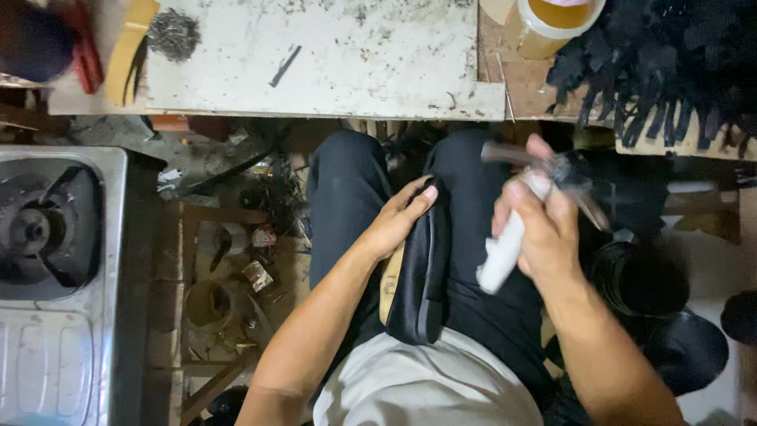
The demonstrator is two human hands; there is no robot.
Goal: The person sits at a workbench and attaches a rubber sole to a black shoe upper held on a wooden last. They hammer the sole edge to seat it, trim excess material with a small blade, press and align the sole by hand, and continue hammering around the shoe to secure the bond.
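Note:
My left hand (398, 221) grips a black shoe upper (422, 276) that rests along my lap, its pale insole edge showing on the left side. My right hand (536, 229) is closed around a white-handled tool (505, 252) with a blurred metal head (552, 166), raised just right of the shoe and above my right thigh. I sit in dark trousers and a light shirt, close to the workbench.
A stained white workbench top (331, 63) lies ahead, with a jar of yellow glue (552, 20) and a heap of black leather pieces (670, 71) at the right. A metal gas stove (55, 260) stands left. Scraps litter the floor (236, 252).

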